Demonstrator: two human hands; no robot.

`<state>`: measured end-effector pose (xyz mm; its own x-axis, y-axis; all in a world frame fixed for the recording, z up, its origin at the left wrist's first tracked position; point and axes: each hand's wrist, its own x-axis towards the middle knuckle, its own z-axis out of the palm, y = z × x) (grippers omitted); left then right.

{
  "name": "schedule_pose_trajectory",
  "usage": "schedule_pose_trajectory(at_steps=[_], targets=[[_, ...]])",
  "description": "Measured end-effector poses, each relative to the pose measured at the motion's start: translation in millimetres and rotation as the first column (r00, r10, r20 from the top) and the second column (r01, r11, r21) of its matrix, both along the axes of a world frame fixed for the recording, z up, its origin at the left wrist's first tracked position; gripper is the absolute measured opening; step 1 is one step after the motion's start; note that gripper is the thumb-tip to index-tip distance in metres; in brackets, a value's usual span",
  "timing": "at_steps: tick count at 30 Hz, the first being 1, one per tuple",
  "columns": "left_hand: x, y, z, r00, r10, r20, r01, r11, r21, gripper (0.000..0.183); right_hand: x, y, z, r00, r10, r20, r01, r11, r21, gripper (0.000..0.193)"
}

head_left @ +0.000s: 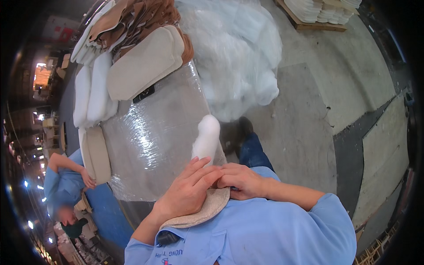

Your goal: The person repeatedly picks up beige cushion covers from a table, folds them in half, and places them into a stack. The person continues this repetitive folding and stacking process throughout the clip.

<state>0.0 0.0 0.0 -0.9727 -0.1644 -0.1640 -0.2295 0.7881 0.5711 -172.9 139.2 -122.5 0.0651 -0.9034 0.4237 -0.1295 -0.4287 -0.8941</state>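
A beige fabric cover [201,215] rests against my front, its near end at my chest. My left hand [189,187] lies over it, fingers bent round its far end where a white fluffy padding [207,134] begins. Close against those fingers, my right hand [243,180] is curled in a pinch at the cover's right edge. Away from me the padding stretches over the edge of a plastic-covered table [154,132]. My fingers hide where the padding meets the cover.
Beige cushion pieces [141,66], brown covers [145,22] and white pads [95,88] are piled on the table's far left. A large clear bag of white filling [234,53] stands beyond the table. At left, a co-worker [66,176] in blue reaches toward beige pieces [96,154]. A loaded pallet [316,20] sits far right.
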Motion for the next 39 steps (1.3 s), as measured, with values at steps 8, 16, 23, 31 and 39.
schedule_pose_trajectory(at_steps=[8, 16, 23, 31, 39], targets=[[8, 6, 23, 0.967, 0.055, 0.249, -0.064, 0.998, 0.028, 0.011, 0, 0, 8, 0.993, -0.003, 0.121, 0.003, 1.0, 0.005, 0.029], [12, 4, 21, 0.933, 0.15, 0.326, -0.262, 0.905, 0.335, 0.012, -17, -6, 9, 0.936, 0.266, 0.231, -0.345, 0.823, 0.45, 0.041], [9, -9, 2, 0.717, 0.345, 0.605, -0.68, 0.535, 0.501, 0.029, -7, -4, 10, 0.961, 0.13, 0.246, -0.228, 0.873, 0.43, 0.045], [-18, -32, -1, 0.559, 0.111, 0.822, -0.783, 0.397, 0.479, 0.04, -4, -7, 17, 0.999, 0.035, 0.04, -0.049, 0.893, 0.448, 0.045], [-24, -35, -1, 0.781, -0.01, 0.625, -0.533, 0.51, 0.675, 0.018, -16, -9, -3, 0.972, 0.157, 0.177, -0.234, 0.757, 0.61, 0.048]])
